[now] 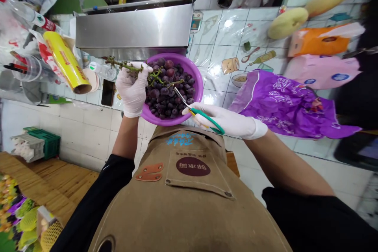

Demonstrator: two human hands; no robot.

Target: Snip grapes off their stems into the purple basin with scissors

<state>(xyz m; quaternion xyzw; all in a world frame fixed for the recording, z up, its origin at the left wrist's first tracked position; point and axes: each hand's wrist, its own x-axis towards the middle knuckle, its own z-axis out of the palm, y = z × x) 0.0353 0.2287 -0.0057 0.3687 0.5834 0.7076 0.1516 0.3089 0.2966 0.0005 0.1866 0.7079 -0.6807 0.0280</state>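
My left hand [132, 90], in a white glove, is closed around a mostly bare green grape stem [130, 67] at the left rim of a purple basin [198, 73]. The stem reaches right, over dark purple grapes [168, 102] heaped in the basin. In my right hand [224, 119], also gloved in white, is a pair of snips [208, 119] with green and yellow handles. Their metal blades point up and left, over the grapes near the right end of the stem. Whether the blades touch the stem I cannot tell.
Behind the basin stands a long stainless steel box [132, 27]. A crumpled purple bag [286, 102] lies to the right, near tissue packs [325, 69] and pale yellow melons [288, 23]. On the left are a yellow film roll [66, 61], a phone [108, 92] and a small bottle [103, 71].
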